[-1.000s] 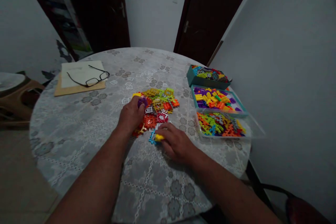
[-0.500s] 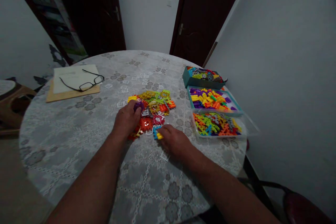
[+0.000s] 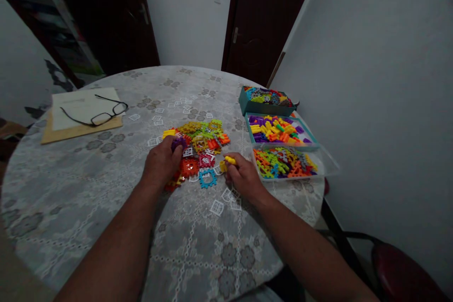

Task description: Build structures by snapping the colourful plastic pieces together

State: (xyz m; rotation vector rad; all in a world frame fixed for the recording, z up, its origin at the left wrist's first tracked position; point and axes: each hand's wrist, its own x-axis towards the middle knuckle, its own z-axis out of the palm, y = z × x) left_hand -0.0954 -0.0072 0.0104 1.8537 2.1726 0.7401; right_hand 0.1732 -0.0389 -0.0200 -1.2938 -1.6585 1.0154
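My left hand is at the left side of a heap of colourful plastic building pieces, its fingers closed around a purple building piece. Just right of the heap, my right hand pinches yellow building pieces between thumb and fingers; how many is partly hidden. A blue square frame piece lies flat at the heap's near edge, between the hands. Beside it are a red square piece and a pink one. Small white window-like pieces lie nearer to me.
To the right stand a teal box full of pieces, a tray of purple, yellow and orange pieces, and a clear tray of mixed pieces. Eyeglasses rest on paper over a board at left. More white pieces lie behind.
My right hand has moved right and slightly up, away from the blue frame piece, carrying yellow pieces. The blue piece now lies uncovered. My left hand stays on the purple piece; the view has shifted.
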